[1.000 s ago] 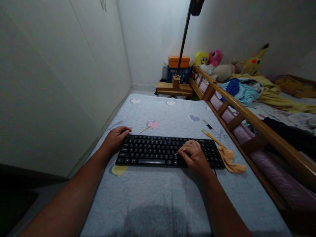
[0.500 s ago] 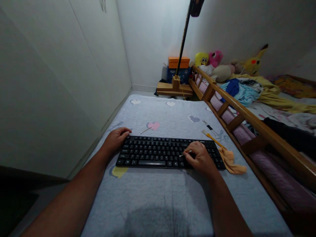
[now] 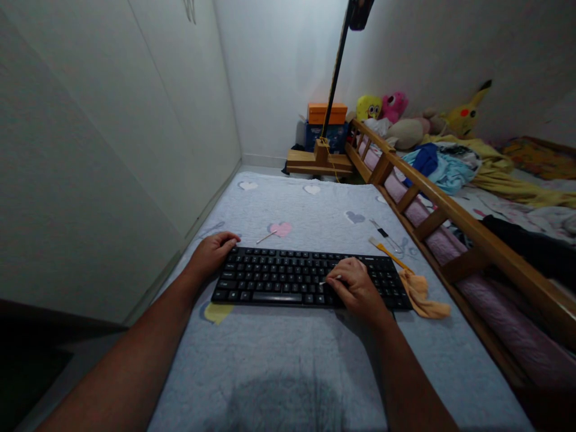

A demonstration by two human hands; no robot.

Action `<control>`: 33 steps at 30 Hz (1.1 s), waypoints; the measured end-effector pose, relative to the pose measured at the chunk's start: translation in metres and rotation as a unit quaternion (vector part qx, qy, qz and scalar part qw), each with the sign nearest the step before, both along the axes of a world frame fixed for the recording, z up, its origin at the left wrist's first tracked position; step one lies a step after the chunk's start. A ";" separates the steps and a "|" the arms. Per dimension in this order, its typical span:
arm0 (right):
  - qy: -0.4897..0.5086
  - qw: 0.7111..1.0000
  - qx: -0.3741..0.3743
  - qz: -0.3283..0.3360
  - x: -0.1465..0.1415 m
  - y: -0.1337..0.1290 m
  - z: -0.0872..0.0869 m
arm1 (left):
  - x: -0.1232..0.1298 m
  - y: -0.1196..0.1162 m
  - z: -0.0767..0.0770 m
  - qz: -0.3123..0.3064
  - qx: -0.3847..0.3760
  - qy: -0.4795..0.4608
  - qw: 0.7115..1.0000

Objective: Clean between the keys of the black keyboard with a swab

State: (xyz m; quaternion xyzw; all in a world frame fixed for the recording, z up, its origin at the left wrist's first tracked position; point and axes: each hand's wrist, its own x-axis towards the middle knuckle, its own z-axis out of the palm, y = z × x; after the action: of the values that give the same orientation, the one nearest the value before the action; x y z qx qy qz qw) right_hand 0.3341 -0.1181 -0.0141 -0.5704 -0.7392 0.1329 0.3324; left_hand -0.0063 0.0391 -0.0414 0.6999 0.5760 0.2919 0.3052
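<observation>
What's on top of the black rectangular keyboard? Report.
Over the right half of the black keyboard: the bare right hand, pinching a thin white cotton swab. The left hand is at the keyboard's back left corner. Keys beneath the right hand are hidden.

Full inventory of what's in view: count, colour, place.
keyboard: 1, black, on the sheet
held swab: 1, whitish, at the keyboard's keys, right of centre
loose swab: 1, whitish, beyond the keyboard
brush: 1, orange handle, beyond the keyboard's right part
metal tool: 1, silvery, black band, beyond the brush
cloth: 1, orange, by the keyboard's right end
sheet: 1, pale blue-grey, heart-patterned, under the keyboard
rail: 1, brown, right
stand: 1, black pole, wooden base, far end
orange box: 1, orange, atop blue box
blue box: 1, blue, behind the stand
plush toys: several, yellow, pink, beige, beyond the rail
bedding: several, mixed, beyond the rail
left hand: 1, bare, keyboard's far-left corner
right hand: 1, bare, pinching held swab
</observation>
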 end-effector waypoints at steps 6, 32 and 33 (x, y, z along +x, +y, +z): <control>-0.007 1.000 0.024 -0.016 -0.004 0.002 -0.001 | -0.001 0.001 -0.003 0.001 0.000 -0.003 1.000; -0.034 0.996 0.022 -0.077 0.004 0.002 -0.001 | 0.000 0.000 -0.002 0.003 -0.010 -0.014 1.000; -0.036 0.996 0.023 -0.076 0.004 0.002 -0.001 | 0.000 0.000 -0.001 0.003 -0.010 -0.015 1.000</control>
State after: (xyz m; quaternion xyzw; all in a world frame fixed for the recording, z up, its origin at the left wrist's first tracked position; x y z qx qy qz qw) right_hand 0.3378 -0.1161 -0.0149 -0.6219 -0.7078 0.0695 0.3278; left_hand -0.0060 0.0389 -0.0428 0.6906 0.5765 0.2973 0.3199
